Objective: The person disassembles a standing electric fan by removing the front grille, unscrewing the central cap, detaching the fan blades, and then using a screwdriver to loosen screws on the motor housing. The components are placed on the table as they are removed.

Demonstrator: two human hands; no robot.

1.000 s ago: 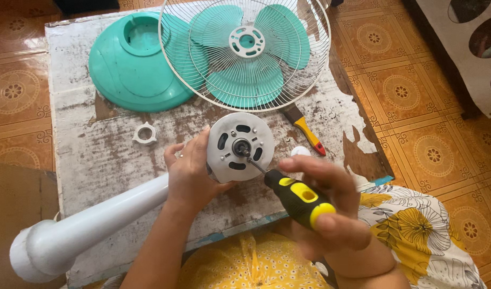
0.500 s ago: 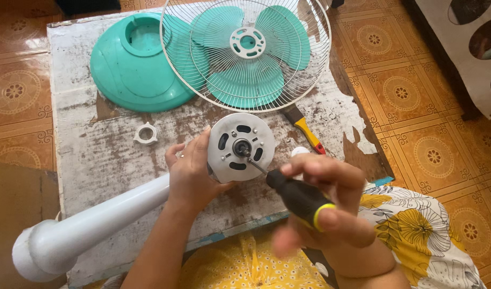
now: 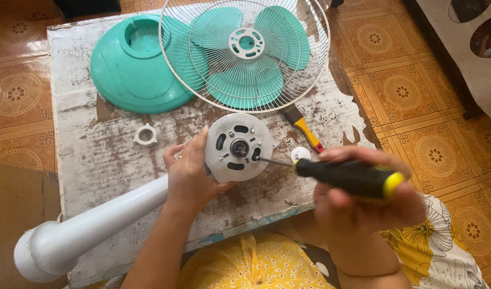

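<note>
Now my right hand (image 3: 363, 206) clenches the screwdriver (image 3: 344, 176), tip at the motor (image 3: 239, 147) plate's three o'clock screw; my left hand (image 3: 189, 174) grasps the motor; next, steady turning.

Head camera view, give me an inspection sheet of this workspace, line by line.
Surface: worn white board, paint flaking.
Job's things: grey motor face on a white pole; screwdriver tip at its right edge.
Clutter: teal cover, wire guard over teal blades, white ring nut, white cap, yellow-handled tool.
Grippers: left hand grips the motor; right hand holds the screwdriver.
Cables: nothing seen.
Surroundings: orange patterned floor tiles.
</note>
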